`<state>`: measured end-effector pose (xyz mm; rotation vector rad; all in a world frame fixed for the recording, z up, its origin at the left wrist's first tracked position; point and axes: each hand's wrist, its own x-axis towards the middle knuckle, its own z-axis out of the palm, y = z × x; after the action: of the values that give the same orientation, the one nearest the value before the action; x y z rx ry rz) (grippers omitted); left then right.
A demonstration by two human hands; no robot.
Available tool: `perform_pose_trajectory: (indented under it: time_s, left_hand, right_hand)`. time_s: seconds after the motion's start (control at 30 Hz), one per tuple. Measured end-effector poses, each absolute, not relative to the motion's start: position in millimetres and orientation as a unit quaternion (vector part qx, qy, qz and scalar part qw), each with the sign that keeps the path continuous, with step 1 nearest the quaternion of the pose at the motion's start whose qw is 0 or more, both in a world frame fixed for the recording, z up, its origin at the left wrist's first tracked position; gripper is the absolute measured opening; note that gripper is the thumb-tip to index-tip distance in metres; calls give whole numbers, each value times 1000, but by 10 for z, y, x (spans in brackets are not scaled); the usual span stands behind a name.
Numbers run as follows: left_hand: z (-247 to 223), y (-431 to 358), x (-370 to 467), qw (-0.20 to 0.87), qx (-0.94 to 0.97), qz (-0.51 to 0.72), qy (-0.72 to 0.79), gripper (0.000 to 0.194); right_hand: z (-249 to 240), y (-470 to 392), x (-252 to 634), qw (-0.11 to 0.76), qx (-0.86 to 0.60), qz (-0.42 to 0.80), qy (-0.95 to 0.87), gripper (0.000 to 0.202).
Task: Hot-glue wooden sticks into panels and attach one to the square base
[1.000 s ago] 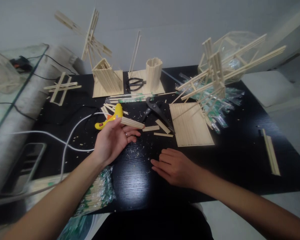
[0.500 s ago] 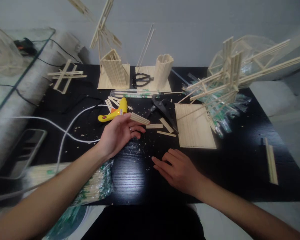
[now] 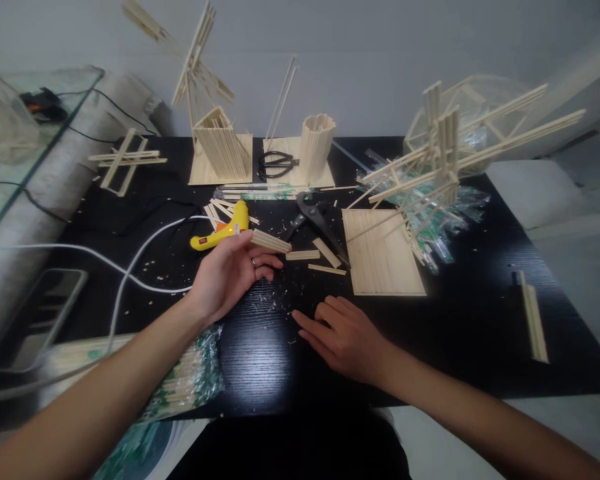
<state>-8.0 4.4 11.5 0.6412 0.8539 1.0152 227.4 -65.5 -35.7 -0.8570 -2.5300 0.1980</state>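
Left hand [image 3: 230, 277]: one slim ring [image 3: 254, 263], metallic in appearance, on a finger; finer detail too small to read. Right hand [image 3: 347, 337]: bare where visible. Both forearms [image 3: 450, 393] uncovered. Lower garment [image 3: 290, 450]: black, located below the table's [image 3: 460, 333] near edge; weave indistinct.

The person has two hands, a left hand [image 3: 226, 275] and a right hand [image 3: 349, 337], and one held stick strip [image 3: 271, 242]. There are one yellow glue gun [image 3: 223, 233], one pair of black pliers [image 3: 325, 223], three flat panels [image 3: 383, 260], two hollow towers [image 3: 223, 155] far off and three short pieces [image 3: 303, 255].
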Motion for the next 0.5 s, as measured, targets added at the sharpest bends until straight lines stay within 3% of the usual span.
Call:
perform_pose_trajectory:
  time_s: [0.5]
  left_hand:
    - [102,42,-116,739,289,463,396,40]
  right_hand:
    - [-421,-607,2301,283,-302,119,-903,19]
